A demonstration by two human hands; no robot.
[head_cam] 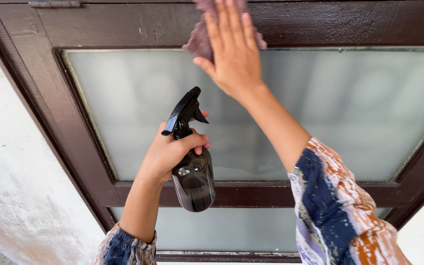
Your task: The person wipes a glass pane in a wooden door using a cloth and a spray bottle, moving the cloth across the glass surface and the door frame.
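At top centre of the frame, right hand (234,54) spread flat on a mauve cloth (199,41) against the dark brown door frame (123,22) above frosted glass (344,113); mid-frame, left hand (170,152) gripping a black spray bottle (192,176).

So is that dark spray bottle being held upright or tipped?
Roughly upright: the dark translucent plastic spray bottle has its black trigger head on top, gripped around the neck by the left hand.

A mauve cloth (199,39) is pressed flat against the dark brown wooden door frame (349,22) by the right hand (234,54); a dark translucent plastic spray bottle (194,179) is gripped by the left hand (168,152) before the frosted glass pane (359,113).
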